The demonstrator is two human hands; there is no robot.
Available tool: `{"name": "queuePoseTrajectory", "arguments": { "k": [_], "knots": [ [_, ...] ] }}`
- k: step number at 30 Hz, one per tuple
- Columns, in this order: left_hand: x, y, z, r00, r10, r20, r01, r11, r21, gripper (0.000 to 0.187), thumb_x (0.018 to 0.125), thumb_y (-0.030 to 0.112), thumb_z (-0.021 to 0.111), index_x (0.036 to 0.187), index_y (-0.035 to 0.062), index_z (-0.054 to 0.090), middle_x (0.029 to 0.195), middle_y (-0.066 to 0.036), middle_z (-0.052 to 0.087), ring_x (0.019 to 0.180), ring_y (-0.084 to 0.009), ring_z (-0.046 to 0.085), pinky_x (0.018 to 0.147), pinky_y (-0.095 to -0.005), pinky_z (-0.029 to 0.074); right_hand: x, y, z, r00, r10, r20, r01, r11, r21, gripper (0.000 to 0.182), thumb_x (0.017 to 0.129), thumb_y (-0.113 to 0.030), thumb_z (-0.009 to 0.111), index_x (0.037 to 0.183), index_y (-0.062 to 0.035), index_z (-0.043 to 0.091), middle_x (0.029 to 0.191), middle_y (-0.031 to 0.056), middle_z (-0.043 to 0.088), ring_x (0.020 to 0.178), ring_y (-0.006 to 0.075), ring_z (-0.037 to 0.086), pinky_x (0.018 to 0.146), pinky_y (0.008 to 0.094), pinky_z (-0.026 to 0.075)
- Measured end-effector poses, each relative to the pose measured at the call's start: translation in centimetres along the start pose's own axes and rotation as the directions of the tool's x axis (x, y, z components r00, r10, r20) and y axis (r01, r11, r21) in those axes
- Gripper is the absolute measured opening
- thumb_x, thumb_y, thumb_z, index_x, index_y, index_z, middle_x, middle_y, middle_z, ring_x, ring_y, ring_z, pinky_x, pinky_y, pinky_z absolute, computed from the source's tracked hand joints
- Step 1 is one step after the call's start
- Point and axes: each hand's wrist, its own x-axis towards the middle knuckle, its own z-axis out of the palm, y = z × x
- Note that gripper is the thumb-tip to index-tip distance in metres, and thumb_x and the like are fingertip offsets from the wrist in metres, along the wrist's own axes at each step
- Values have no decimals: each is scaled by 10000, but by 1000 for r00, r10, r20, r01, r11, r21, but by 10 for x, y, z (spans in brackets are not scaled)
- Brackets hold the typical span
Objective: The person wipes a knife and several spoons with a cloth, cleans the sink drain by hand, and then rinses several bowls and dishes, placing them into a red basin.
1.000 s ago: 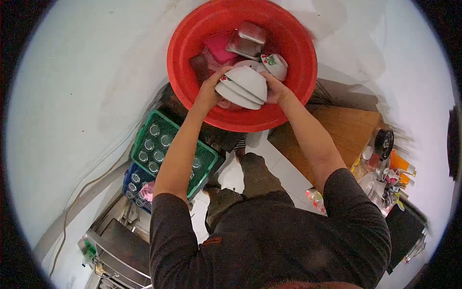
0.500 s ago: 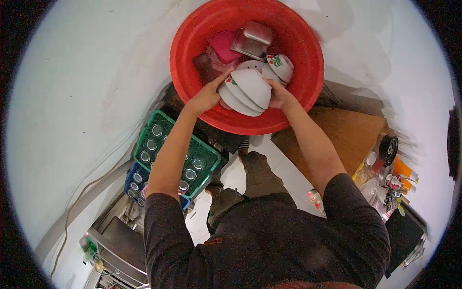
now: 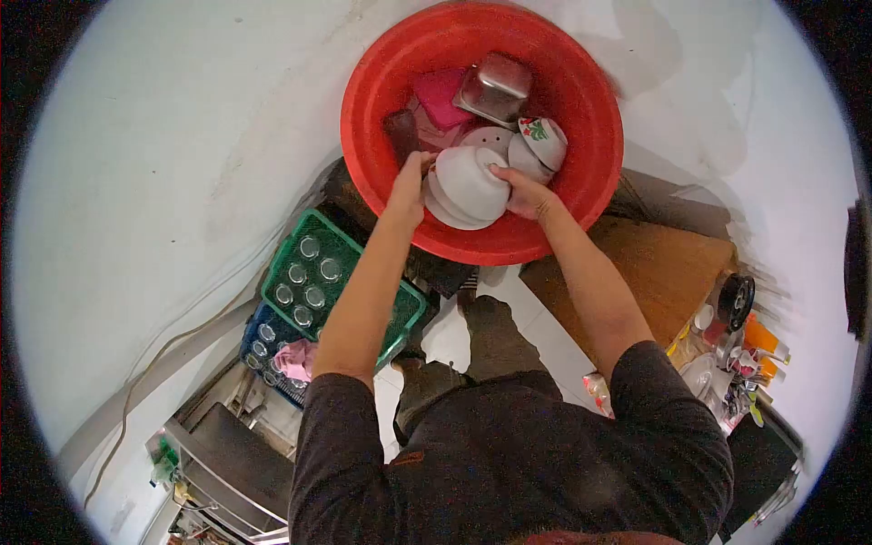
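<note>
Head view – left hand (image 3: 406, 189) and right hand (image 3: 521, 193) clamp stacked white bowls (image 3: 469, 185) inside red basin (image 3: 381, 64)

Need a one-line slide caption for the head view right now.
Both hands, left and right, grip a stack of white bowls inside a red basin.

The big tub (image 3: 581, 82) is bright red. The stacked bowls (image 3: 468, 184) are plain white — one bowl (image 3: 543, 138) beside them has red and green flowers. A pink cloth (image 3: 439, 94) lies near a shiny silver tin (image 3: 495, 88). The crate (image 3: 313, 272) is green, the one under it (image 3: 259, 341) blue. The sleeves (image 3: 336, 454) are dark grey.
</note>
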Motion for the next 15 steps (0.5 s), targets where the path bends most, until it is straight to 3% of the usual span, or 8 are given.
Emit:
{"name": "queuePoseTrajectory", "arguments": {
  "k": [1,2,5,7,9,12,15],
  "knots": [
    [2,-2,6,989,43,-144,-20,988,155,476,911,332,498,1285,46,566,1201,-110,629,1102,-242,571,979,-392,437,1,-1,6,1000,0,3,0,1000,-3,751,847,-385,749,1438,-78,401,1384,84,528,1263,245,514,1067,443,430],
    [2,-4,9,983,118,-138,-82,966,243,453,910,382,493,1180,45,630,1102,-101,657,1039,-236,583,923,-373,451,0,0,11,999,-30,-25,28,998,-62,816,821,-393,773,1453,-70,370,1395,97,513,1272,252,503,1067,438,427],
    [43,-27,-21,967,164,-196,-89,935,344,451,927,379,451,1155,36,636,1075,-94,658,1002,-242,593,913,-382,459,11,2,24,990,-79,-121,59,986,-158,923,787,-383,808,1477,-50,294,1415,123,479,1285,255,486,1059,432,423],
    [73,-41,-43,967,157,-201,-83,939,335,465,932,368,435,1186,25,620,1099,-98,657,1010,-250,598,919,-381,460,17,3,31,977,-97,-188,60,979,-193,966,778,-366,820,1486,-38,250,1423,136,461,1290,250,479,1052,432,422],
    [82,-39,-50,968,151,-202,-78,942,328,481,936,358,419,1217,15,604,1124,-102,655,1018,-258,602,925,-379,461,16,-2,43,967,-105,-233,30,952,-304,1145,685,-380,886,1490,2,167,1444,190,411,1291,268,472,1047,414,422],
    [87,-38,-58,979,73,-191,-2,938,346,554,973,405,379,1293,-10,561,1216,-142,631,1100,-280,588,972,-384,445,14,-6,57,946,-174,-274,56,919,-389,1148,655,-400,898,1460,51,215,1416,216,433,1286,283,473,1044,404,419],
    [106,-49,-72,960,152,-235,-46,914,403,619,1000,472,345,1311,-26,541,1266,-173,601,1140,-300,572,1004,-397,428,45,9,40,916,-310,-253,142,842,-521,1174,620,-438,906,1442,76,245,1393,237,450,1283,293,473,1048,393,414]
  ]
}}
